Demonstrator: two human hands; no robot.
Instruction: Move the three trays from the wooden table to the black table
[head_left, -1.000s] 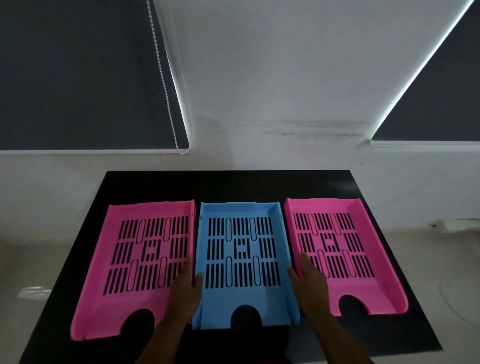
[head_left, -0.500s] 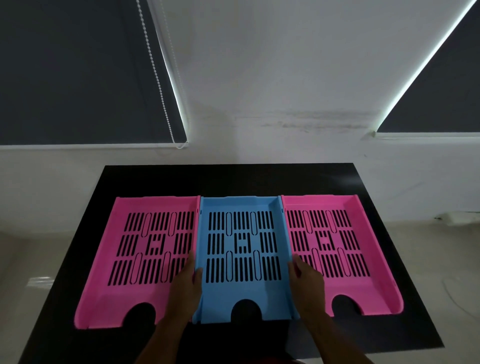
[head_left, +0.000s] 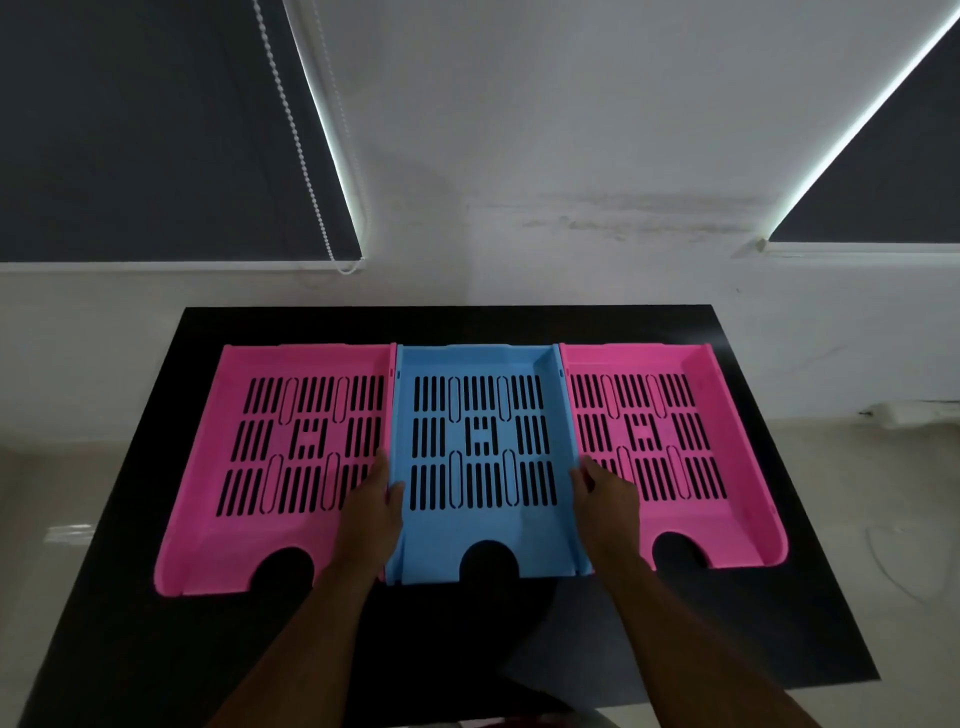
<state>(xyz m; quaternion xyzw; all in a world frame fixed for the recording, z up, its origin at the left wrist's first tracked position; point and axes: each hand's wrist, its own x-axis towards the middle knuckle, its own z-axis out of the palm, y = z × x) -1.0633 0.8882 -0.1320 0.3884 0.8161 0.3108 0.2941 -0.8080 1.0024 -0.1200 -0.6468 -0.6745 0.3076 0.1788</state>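
Observation:
Three slotted plastic trays lie side by side on the black table (head_left: 675, 639). A pink tray (head_left: 208, 467) is on the left, a blue tray (head_left: 483, 530) in the middle and another pink tray (head_left: 727, 499) on the right, walls touching. My left hand (head_left: 371, 514) grips the blue tray's left wall, thumb inside the tray. My right hand (head_left: 605, 501) grips its right wall. The blue tray rests flat on the table. No wooden table is in view.
A white wall stands right behind the table, with dark window blinds (head_left: 145, 130) on the left and right and a bead cord (head_left: 306, 166) hanging down. Pale floor shows on both sides of the table. A white object (head_left: 914, 413) lies by the wall at right.
The blue tray has slid away from me and now lines up with the two pink trays. Both hands stayed on its side walls.

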